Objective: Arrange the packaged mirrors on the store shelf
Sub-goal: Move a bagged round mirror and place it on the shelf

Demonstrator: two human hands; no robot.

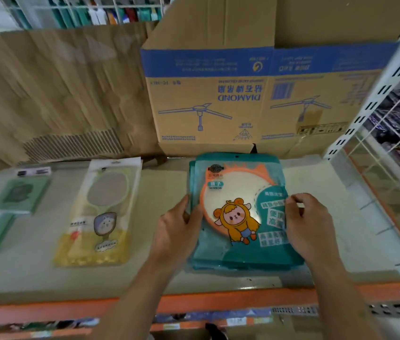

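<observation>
Squaring up the stack of teal mirror packs (218, 244) looks to be the step in hand: the packs lie flat on the shelf (341, 229), right of its middle, with the far end of the stack close to the cardboard box (231, 99) at the back edge and the near end just short of the orange front lip (218, 303). The lower packs show past the top one along the near and left edges, so the pile is not yet flush.

The left hand (179, 229) holds the stack's left edge, thumb laid over the top face and fingers against the side. The right hand (309, 224) has its fingers curled and pinches the right edge of the top pack between thumb and fingertips (whether it grips the packs underneath too, I cannot tell). Neither hand is slack; both grasp the packs.

The next move, as I judge it, calls for pressing the two sides together and nudging the top pack until its edges match those below, then letting go without dragging the slippery film out of line.

Toward the left end of the shelf lie a yellow-bottomed hand mirror pack (101, 212) and, nearer the left edge, a green pack (17, 200), each apart from the stack. A white wire divider (390, 180) bounds the right end.
</observation>
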